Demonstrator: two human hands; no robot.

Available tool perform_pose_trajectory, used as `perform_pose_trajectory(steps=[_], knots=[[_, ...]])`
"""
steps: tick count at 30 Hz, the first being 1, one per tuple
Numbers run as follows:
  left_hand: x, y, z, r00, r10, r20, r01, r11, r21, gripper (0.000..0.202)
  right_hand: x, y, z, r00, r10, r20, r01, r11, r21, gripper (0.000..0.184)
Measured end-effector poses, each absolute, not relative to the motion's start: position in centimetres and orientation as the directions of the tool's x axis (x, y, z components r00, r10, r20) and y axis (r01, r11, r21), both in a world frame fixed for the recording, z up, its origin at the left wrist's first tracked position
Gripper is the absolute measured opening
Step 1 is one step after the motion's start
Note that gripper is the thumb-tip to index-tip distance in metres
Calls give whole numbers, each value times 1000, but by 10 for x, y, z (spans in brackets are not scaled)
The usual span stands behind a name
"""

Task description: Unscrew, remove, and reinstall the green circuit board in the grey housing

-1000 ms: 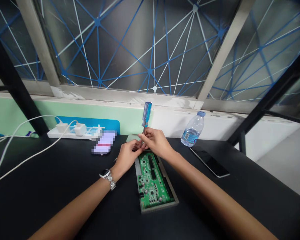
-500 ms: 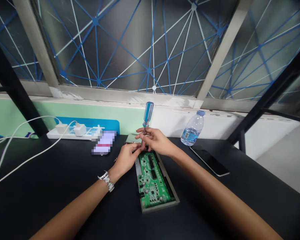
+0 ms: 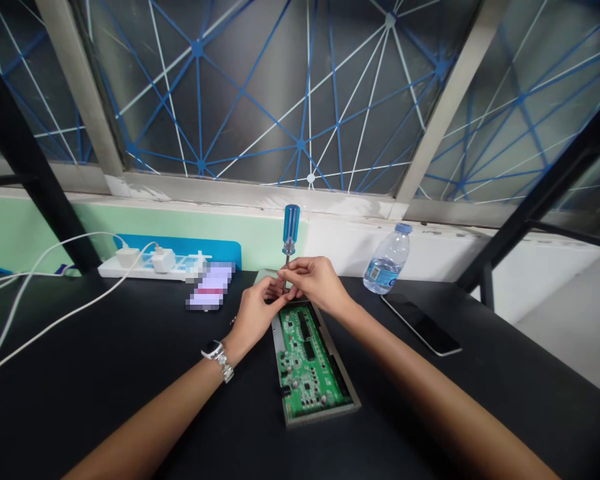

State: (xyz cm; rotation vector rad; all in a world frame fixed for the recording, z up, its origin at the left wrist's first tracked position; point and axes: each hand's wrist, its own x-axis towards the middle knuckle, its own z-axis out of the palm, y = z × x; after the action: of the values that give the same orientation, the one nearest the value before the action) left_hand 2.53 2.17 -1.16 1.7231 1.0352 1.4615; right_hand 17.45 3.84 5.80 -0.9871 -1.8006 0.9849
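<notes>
A screwdriver (image 3: pixel 291 230) with a clear blue handle stands nearly upright at the far end of a green circuit board (image 3: pixel 313 363). Its shaft runs down between the fingers of my right hand (image 3: pixel 320 283), which pinch it below the handle. My left hand (image 3: pixel 260 307), with a watch (image 3: pixel 214 350) on the wrist, is closed around the lower end of the shaft. What its fingertips hold is hidden, and so is the screwdriver's tip. The board sits in a grey metal frame (image 3: pixel 325 417) on the black table, its far end covered by my hands.
A water bottle (image 3: pixel 387 260) stands at the back right, with a dark phone or tablet (image 3: pixel 423 325) lying before it. On the left are a white power strip (image 3: pixel 140 267) with cables and a phone with a blurred screen (image 3: pixel 213 287). Black metal posts flank the table.
My right fingers have drawn together lower on the shaft, and the screwdriver handle has become more upright. My left fingers have closed in nearer to the shaft. The board has stayed in place.
</notes>
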Motion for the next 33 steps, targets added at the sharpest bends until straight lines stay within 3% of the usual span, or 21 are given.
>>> perform_pose_trajectory(steps=[6,10,13,17,20,25,29,33], knots=[[24,24,-11,95,895,437,54,-443,895,11,169,38,54,-270,903,333,191,390,-901,27],[22,24,-12,195,892,408,-19,-412,911,14,171,38,56,-363,902,236,230,332,-915,23],[20,23,-11,247,868,430,36,-452,891,19,177,38,64,-504,851,150,203,285,-937,29],[18,20,-9,268,855,444,168,-495,853,24,183,37,72,-581,799,153,108,262,-959,29],[18,20,-8,263,853,451,221,-508,832,24,182,37,72,-524,838,152,121,250,-961,23],[25,20,-5,197,847,493,154,-523,838,21,175,35,68,-388,895,221,167,304,-938,13],[28,19,-3,61,869,491,183,-493,850,18,172,35,65,-318,905,284,187,353,-917,17],[27,20,-5,43,881,471,156,-472,868,15,171,37,60,-270,901,341,251,408,-878,20]])
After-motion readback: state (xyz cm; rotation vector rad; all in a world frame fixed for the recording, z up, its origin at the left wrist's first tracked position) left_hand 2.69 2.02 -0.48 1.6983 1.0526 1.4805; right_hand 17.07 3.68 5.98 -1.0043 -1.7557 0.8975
